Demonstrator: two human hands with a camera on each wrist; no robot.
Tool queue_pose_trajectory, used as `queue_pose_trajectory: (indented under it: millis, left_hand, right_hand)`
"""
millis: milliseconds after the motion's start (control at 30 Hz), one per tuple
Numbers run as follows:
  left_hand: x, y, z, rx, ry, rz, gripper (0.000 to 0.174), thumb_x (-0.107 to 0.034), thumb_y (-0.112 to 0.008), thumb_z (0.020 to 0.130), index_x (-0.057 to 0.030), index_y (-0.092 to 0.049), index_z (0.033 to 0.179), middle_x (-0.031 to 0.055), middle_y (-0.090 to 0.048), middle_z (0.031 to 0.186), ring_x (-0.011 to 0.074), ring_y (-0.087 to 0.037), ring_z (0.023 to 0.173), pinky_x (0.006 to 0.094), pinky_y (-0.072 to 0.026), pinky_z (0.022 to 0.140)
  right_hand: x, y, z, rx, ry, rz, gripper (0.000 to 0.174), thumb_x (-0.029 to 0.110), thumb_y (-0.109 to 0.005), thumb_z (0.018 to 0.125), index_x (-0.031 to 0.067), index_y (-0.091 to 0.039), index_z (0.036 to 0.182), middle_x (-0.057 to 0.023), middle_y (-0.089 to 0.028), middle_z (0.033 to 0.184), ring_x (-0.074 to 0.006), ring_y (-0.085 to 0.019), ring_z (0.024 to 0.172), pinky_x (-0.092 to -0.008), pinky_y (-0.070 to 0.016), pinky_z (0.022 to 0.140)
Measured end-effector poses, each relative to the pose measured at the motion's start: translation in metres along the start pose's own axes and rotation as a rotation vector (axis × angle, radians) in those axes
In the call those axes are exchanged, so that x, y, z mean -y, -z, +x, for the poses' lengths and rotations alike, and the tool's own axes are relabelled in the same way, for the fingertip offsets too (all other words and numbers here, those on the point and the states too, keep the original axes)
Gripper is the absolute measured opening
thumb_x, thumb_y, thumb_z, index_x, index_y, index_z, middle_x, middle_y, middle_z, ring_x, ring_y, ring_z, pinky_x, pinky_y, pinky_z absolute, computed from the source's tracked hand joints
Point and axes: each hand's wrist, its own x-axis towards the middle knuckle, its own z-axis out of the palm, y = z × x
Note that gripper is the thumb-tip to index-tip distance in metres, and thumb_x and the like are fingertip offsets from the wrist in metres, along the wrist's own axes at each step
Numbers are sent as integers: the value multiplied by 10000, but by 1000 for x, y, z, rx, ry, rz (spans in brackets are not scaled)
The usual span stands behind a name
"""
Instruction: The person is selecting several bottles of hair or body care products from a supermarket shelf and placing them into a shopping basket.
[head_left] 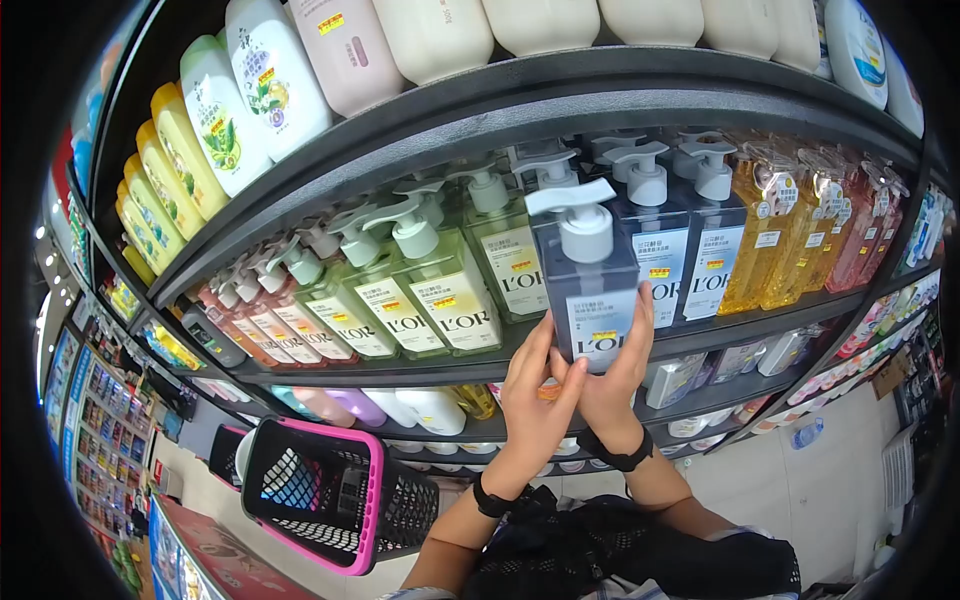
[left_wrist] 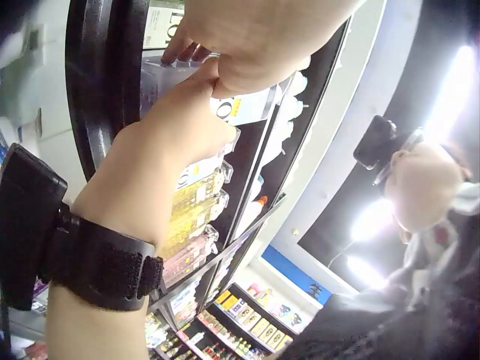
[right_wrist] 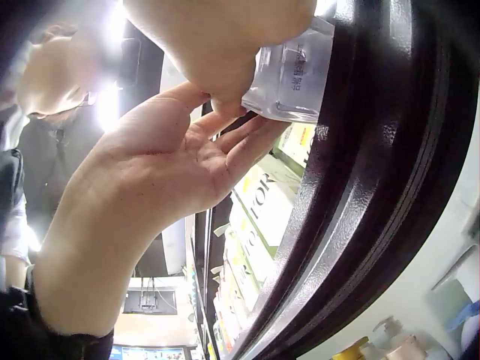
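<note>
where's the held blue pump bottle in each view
Head: blue pump bottle, right of centre, between left hand and right hand.
Left wrist: blue pump bottle, upper left, partly hidden.
Right wrist: blue pump bottle, upper right, partly hidden.
Shared landmark: black shelf edge.

Glossy clear plastic bottle (head_left: 575, 270), smooth white plastic pump (head_left: 586, 235), textured black shelf (right_wrist: 379, 135)

Black wrist straps (left_wrist: 105, 262) (a pair)
</note>
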Motion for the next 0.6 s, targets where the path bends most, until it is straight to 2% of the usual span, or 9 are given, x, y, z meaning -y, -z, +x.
queue_pose_trajectory:
  millis: [67,100,133,233,300,367,467,533,600]
  left_hand:
    - [7,0,3,5,-30,43,541,16,-637,867,70,-425,1361,157,-505,1281,181,-578,1078,279,-543,824]
    - [8,0,3,8,-21,42,541,16,-637,867,70,-425,1361,157,-505,1281,181,-578,1078,279,-543,824]
    - [8,1,5,9,-28,54,545,14,-638,866,64,-425,1365,159,-507,1283,179,-577,1079,280,-543,824]
    - [7,3,2,-20,-59,70,537,12,-640,866,58,-436,1361,167,-508,1290,180,-579,1076,292,-538,836]
    - [13,8,-6,-92,-134,199,520,20,-631,870,63,-442,1353,170,-508,1288,187,-576,1084,297,-530,845]
    - [21,13,-11,-126,-177,221,515,22,-633,870,66,-443,1347,177,-488,1308,199,-572,1087,298,-522,849]
    - [28,24,-12,-197,-139,250,514,28,-632,874,69,-437,1348,156,-427,1315,167,-574,1012,272,-522,804]
    - [29,30,-9,-217,-156,279,511,37,-625,874,69,-436,1348,150,-429,1295,155,-571,995,264,-520,788]
    - [29,36,-7,-250,-184,345,510,47,-620,872,66,-436,1348,141,-444,1259,143,-565,982,246,-509,755]
  right_hand:
    - [1,-2,4,0,10,-44,923,232,-820,687,-67,-301,1389,-255,-421,1386,-465,-343,1331,-526,-306,1076]
    - [2,-3,5,4,19,-85,914,231,-816,691,-69,-305,1388,-256,-427,1383,-465,-349,1328,-530,-311,1071]
    - [-2,-7,2,5,48,-104,966,228,-829,663,-61,-278,1402,-294,-328,1432,-439,-320,1350,-505,-289,1087]
    - [2,-11,-3,5,27,-58,981,266,-835,671,-66,-273,1403,-280,-336,1431,-436,-329,1341,-504,-283,1090]
    - [3,-16,-10,21,35,-40,1002,305,-838,678,-67,-260,1407,-271,-338,1434,-430,-341,1332,-514,-283,1087]
    - [9,-23,-15,26,57,29,909,253,-804,713,-54,-287,1395,-258,-416,1392,-454,-378,1309,-551,-282,1082]
    - [15,-36,-17,61,72,87,855,227,-755,769,-48,-260,1409,-273,-391,1403,-457,-356,1323,-554,-258,1094]
    - [22,-44,-16,93,81,121,813,200,-713,809,-61,-238,1416,-296,-367,1411,-480,-322,1335,-560,-248,1096]
    - [25,-50,-16,118,66,114,829,199,-719,804,-65,-229,1419,-299,-361,1414,-487,-308,1340,-563,-245,1096]
